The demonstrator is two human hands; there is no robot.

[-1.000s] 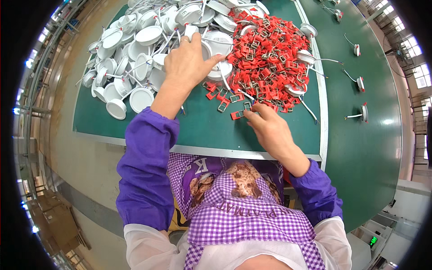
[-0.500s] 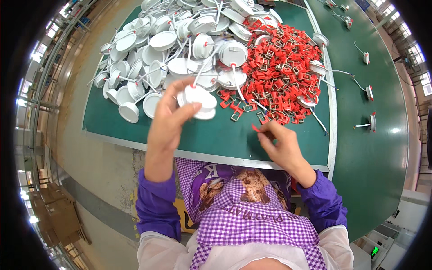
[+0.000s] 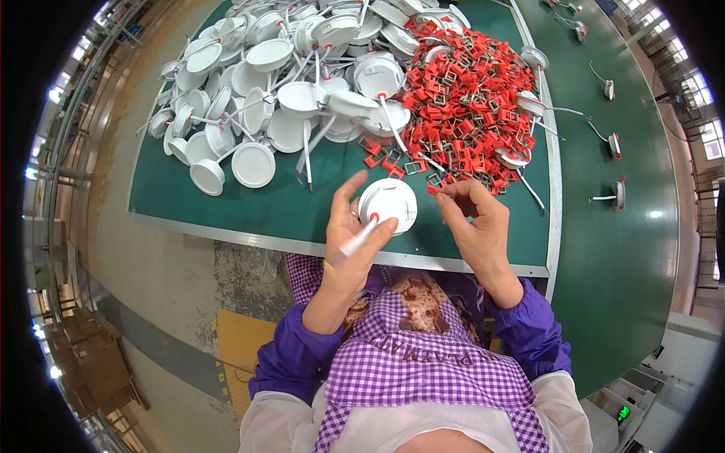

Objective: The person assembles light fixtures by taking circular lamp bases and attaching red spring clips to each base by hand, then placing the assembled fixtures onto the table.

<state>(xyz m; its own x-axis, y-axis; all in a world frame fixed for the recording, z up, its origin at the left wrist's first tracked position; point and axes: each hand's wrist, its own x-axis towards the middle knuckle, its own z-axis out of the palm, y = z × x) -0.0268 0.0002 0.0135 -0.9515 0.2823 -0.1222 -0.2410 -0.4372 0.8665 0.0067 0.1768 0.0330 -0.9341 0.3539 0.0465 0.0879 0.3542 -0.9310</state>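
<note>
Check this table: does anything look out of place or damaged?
A few white round fixtures lie along the right edge of the red clips, apart from the big white heap, so they look strayed, though perhaps deliberately set there. I see no obvious damage.

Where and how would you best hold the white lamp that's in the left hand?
Probably by the rim of the white lamp, from the near side, where the left hand has its thumb. It is a thin, round disc, so the rim offers an edge to pinch. Better not the cord, which sticks out toward the wearer and looks bendy.
</note>
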